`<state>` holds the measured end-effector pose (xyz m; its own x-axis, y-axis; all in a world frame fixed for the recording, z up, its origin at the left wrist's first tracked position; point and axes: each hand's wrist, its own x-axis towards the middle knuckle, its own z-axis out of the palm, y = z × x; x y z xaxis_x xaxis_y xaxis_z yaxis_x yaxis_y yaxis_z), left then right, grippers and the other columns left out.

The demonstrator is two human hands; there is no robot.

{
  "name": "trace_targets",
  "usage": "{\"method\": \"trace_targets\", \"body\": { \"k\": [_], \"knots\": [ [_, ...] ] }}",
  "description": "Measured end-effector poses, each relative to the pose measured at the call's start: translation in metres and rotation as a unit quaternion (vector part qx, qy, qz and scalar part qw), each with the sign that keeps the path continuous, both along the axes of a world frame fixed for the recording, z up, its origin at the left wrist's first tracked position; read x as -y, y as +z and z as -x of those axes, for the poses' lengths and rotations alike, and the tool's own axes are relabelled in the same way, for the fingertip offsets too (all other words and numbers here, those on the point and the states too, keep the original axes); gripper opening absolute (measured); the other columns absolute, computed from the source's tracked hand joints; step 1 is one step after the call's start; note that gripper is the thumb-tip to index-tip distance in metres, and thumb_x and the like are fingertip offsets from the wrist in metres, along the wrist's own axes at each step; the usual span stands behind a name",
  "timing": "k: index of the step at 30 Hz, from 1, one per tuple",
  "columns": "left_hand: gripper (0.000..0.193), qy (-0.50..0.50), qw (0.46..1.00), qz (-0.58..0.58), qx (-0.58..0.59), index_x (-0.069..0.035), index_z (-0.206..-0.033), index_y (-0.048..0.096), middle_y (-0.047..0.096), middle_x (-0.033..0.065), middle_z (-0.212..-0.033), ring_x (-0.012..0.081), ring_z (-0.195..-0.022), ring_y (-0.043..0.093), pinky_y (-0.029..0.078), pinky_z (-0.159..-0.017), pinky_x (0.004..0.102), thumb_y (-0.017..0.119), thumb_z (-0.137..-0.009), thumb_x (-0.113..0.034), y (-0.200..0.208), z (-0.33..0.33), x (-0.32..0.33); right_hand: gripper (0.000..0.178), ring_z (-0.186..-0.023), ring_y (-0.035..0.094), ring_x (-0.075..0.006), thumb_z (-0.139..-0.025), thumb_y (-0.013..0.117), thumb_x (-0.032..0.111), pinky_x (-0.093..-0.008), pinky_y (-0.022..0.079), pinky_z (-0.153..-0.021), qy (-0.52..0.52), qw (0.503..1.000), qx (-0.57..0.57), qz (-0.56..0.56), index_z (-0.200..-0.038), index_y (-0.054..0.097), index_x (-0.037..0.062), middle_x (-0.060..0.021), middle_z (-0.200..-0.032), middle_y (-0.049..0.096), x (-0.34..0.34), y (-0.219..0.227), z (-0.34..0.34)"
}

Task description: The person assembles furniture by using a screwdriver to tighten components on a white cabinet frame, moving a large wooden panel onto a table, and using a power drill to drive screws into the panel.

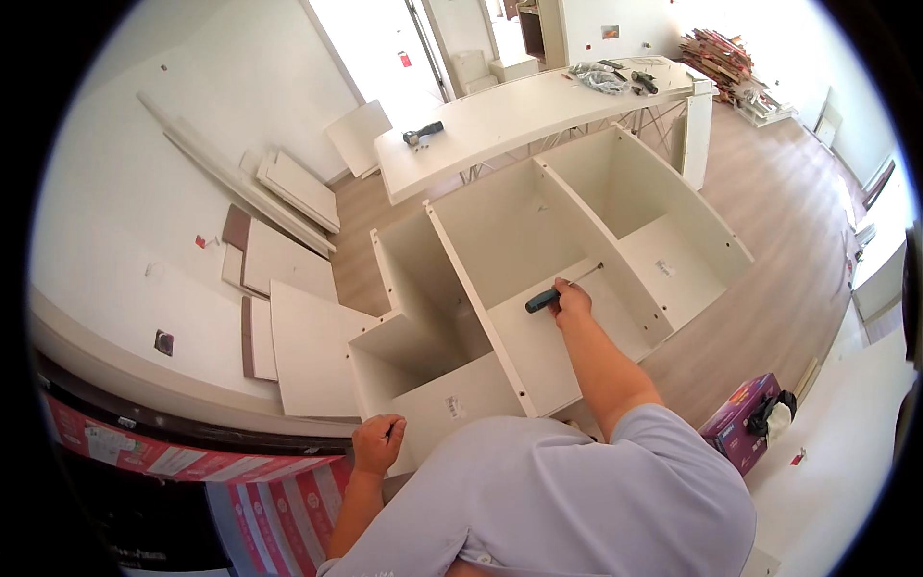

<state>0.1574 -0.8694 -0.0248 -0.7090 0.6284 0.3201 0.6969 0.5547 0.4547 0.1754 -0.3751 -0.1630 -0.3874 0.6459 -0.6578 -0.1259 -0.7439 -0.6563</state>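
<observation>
Head view: over the cabinet (500, 216), the right hand (574, 301) has its fingers clamped around the screwdriver (543, 301), whose long axis slants toward the cabinet's right divider (577, 200); the farther left hand (378, 442), fingers curled together, is beside the cabinet's near-left corner.

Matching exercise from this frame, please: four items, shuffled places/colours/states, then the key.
Column one:
1. Screwdriver
2. Left hand
3. Carton near the right-hand wall
4. Clear plastic bag

Column two:
A. Mostly purple
B. On the long white table, toward its far right end
C. Gripped in the right hand
D. Fingers curled in

Right pairs: 1-C, 2-D, 3-A, 4-B
</observation>
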Motion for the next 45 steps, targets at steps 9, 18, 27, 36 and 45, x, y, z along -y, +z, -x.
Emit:
{"method": "trace_targets", "body": {
  "k": [9,18,27,36,45],
  "knots": [
    [0.019,0.002,1.000,-0.016,0.010,-0.009,-0.088,0.075,0.073,0.0121,-0.082,0.0323,-0.075,0.071,0.055,-0.067,0.0416,0.072,-0.094,-0.026,0.000,0.000,-0.001,0.014,-0.075,0.058,-0.0159,-0.099,0.075,0.022,-0.0340,0.049,-0.061,-0.081,0.997,-0.001,-0.004,-0.105,0.069,0.0111,0.0001,-0.092,0.065,0.010,0.010,0.010],
    [0.016,0.006,1.000,-0.014,0.016,-0.009,-0.090,0.076,0.073,0.0126,-0.082,0.0317,-0.076,0.071,0.056,-0.069,0.0402,0.073,-0.093,-0.024,-0.006,0.004,0.002,0.033,-0.087,0.065,-0.0194,-0.092,0.082,0.021,-0.0400,0.052,-0.070,-0.051,0.990,0.119,-0.062,-0.116,0.072,0.0007,-0.0106,-0.103,0.073,-0.003,0.007,0.011],
    [0.018,0.029,0.995,-0.067,0.068,-0.005,-0.090,0.075,0.073,0.0148,-0.083,0.0315,-0.077,0.072,0.056,-0.071,0.0394,0.072,-0.094,-0.022,-0.009,0.004,0.005,0.040,-0.087,0.068,-0.0221,-0.090,0.083,0.020,-0.0378,0.056,-0.073,-0.033,0.983,0.149,-0.103,-0.121,0.070,-0.0016,-0.0130,-0.102,0.072,0.004,0.027,-0.003],
    [0.016,0.027,0.994,-0.089,0.051,-0.004,-0.089,0.074,0.073,0.0141,-0.083,0.0306,-0.076,0.071,0.055,-0.070,0.0387,0.072,-0.093,-0.019,-0.007,0.005,0.011,0.028,-0.090,0.070,-0.0238,-0.101,0.069,0.008,-0.0387,0.059,-0.077,-0.193,0.980,-0.033,-0.027,-0.127,0.062,0.0019,-0.0114,-0.113,0.069,0.007,-0.013,0.021],
    [0.015,0.021,0.994,-0.095,0.058,-0.003,-0.089,0.074,0.073,0.0139,-0.082,0.0289,-0.075,0.071,0.055,-0.070,0.0374,0.072,-0.093,-0.017,-0.011,0.007,0.010,0.035,-0.068,0.060,-0.0178,-0.108,0.059,0.036,-0.0368,0.050,-0.063,-0.205,0.975,0.043,0.073,-0.114,0.064,0.0022,-0.0061,-0.084,0.063,-0.021,0.004,0.027]
  ]
}}
